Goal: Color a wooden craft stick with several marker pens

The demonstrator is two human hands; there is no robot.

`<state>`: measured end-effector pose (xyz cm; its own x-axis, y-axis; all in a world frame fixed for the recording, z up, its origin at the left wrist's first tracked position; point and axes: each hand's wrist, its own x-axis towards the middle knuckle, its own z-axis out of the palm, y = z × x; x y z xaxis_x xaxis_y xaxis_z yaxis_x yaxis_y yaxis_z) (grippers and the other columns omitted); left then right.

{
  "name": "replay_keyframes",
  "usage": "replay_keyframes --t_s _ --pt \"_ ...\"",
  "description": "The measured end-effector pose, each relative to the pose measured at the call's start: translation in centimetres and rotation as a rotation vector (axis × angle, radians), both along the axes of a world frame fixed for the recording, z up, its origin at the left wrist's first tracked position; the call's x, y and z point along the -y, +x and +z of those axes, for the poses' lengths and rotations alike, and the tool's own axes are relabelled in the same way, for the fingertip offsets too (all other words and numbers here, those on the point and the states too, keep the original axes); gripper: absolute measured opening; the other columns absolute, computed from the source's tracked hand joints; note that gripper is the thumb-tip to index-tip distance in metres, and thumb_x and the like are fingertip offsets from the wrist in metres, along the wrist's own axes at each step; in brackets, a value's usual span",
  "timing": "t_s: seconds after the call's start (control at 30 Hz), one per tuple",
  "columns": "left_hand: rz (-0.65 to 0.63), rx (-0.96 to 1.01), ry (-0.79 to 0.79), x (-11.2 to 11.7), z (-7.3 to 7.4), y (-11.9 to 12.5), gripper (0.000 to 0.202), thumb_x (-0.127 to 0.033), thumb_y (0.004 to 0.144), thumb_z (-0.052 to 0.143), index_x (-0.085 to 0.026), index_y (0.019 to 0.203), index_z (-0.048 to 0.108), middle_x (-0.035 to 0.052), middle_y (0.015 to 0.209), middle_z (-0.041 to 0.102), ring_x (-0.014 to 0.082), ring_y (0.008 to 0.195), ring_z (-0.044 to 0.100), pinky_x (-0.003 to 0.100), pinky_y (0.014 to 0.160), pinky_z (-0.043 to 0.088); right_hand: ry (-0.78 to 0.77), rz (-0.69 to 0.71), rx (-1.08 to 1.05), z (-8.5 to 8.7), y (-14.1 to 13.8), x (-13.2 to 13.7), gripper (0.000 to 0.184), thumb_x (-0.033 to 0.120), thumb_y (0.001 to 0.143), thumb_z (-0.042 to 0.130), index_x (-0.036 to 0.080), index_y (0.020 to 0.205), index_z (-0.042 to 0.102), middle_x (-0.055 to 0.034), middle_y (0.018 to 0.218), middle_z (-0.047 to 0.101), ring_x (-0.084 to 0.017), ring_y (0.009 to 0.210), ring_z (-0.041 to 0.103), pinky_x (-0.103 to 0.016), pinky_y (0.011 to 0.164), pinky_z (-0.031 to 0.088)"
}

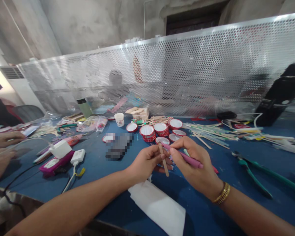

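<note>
My left hand (145,162) pinches a wooden craft stick (163,160) upright over the blue table (206,209). My right hand (195,167) grips a pink pen-like tool (185,156), its tip resting against the stick near the top. Both hands hover at the table's middle, just in front of a cluster of red-rimmed round lids (159,129). A white sheet of paper (158,206) lies under my forearms.
Green-handled pliers (257,170) lie to the right. A scatter of sticks and straws (211,132) lies behind, with a small white cup (119,119), a white charger (77,157) and a pink box (54,164) at left. Another person's hands (2,147) rest at far left. A perforated metal screen (186,72) closes the back.
</note>
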<state>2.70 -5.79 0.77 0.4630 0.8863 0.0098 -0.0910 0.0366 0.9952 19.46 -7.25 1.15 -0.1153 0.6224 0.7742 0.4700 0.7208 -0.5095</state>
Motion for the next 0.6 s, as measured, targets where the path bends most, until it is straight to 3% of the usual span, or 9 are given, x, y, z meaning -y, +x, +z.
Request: replay_keyframes --t_s 0.33,0.6 --pt "0.016 0.012 -0.005 -0.04 0.0 0.01 0.043 -0.049 0.07 0.078 -0.015 0.09 0.061 0.0033 0.08 0.067 0.0175 0.073 0.068 0.028 0.063 0.056 0.007 -0.043 0.028 0.03 0.11 -0.22 0.009 0.021 0.088 0.055 0.021 0.078 0.056 0.0027 0.071 0.058 -0.012 0.063 0.055 -0.026 0.061 0.042" --pt "0.001 0.007 -0.006 0.04 -0.02 0.02 0.042 -0.05 0.071 0.077 -0.016 0.089 0.062 0.0036 0.082 0.068 0.0168 0.071 0.067 0.027 0.062 0.055 0.014 0.0 0.013 0.14 -0.1 0.09 0.008 0.019 0.088 0.055 0.021 0.08 0.056 0.0029 0.072 0.059 -0.011 0.063 0.055 -0.025 0.061 0.043"
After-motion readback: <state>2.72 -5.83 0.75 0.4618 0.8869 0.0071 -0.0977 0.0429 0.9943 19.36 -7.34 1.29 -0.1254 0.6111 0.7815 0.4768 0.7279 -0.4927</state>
